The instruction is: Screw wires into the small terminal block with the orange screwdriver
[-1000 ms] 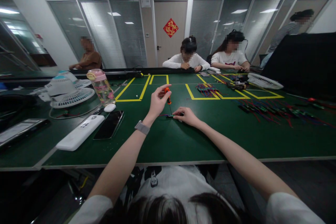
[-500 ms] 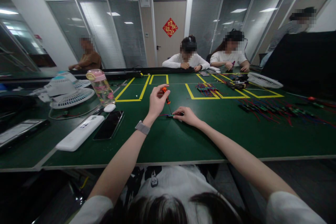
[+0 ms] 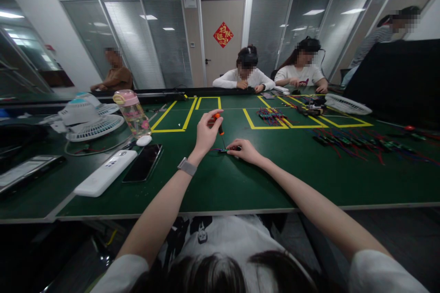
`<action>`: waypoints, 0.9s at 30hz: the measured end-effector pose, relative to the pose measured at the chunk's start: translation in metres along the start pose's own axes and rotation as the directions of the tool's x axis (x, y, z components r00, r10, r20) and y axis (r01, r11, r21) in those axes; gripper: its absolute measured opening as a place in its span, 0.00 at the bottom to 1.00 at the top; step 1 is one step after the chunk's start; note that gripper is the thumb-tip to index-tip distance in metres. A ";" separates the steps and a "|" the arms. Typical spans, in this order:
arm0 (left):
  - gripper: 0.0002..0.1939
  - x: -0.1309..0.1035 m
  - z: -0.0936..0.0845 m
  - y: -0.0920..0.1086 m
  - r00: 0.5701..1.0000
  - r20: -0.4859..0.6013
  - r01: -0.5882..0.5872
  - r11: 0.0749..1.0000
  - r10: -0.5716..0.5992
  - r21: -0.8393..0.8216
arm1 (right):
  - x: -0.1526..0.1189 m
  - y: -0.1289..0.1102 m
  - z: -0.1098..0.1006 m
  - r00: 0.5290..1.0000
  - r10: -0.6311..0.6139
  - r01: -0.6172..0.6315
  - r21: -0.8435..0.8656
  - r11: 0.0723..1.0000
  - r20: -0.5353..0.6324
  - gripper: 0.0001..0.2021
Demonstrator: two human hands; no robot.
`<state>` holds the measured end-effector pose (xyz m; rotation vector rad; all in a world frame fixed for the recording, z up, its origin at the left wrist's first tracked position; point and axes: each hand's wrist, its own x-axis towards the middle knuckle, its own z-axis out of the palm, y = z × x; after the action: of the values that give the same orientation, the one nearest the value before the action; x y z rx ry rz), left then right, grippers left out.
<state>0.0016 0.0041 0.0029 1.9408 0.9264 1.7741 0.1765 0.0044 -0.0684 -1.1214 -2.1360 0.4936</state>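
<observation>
My left hand [image 3: 207, 132] is closed around the handle of an orange and black screwdriver [image 3: 221, 129]. The screwdriver points down, slightly tilted, and its thin shaft meets a small green circuit board [image 3: 223, 150] on the green table. My right hand [image 3: 244, 152] pinches the right end of that board and keeps it against the tabletop; its fingers partly hide it. Reddish and dark wires stick out from the board's left side. Exactly where the screwdriver tip touches is too small to make out.
Wired boards lie in a bundle [image 3: 272, 117] and a longer row [image 3: 364, 142] on the right. To the left are a black phone [image 3: 143, 163], a white power bank [image 3: 106, 173], a pink-lidded bottle [image 3: 132, 113] and a white fan [image 3: 90, 121]. Co-workers sit across the table.
Both my hands hold nearly the same place, with the screwdriver still on the board. Across the table, the co-worker at right has shifted a hand slightly.
</observation>
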 end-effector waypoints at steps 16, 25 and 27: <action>0.14 0.002 0.000 -0.006 0.997 -0.006 0.079 0.995 -0.079 -0.066 | 0.000 0.000 0.000 1.000 -0.003 0.003 -0.005 1.000 0.015 0.08; 0.16 0.001 -0.002 -0.004 0.999 -0.007 0.034 0.999 -0.034 0.026 | -0.001 -0.001 0.000 1.000 0.012 -0.012 0.004 1.000 0.004 0.08; 0.17 0.002 -0.001 -0.005 0.999 0.014 0.050 0.998 -0.049 -0.024 | 0.000 -0.001 0.000 1.000 0.011 -0.011 0.004 1.000 0.006 0.08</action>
<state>-0.0004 0.0085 0.0011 1.8958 0.9356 1.7346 0.1761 0.0034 -0.0677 -1.1314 -2.1344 0.5070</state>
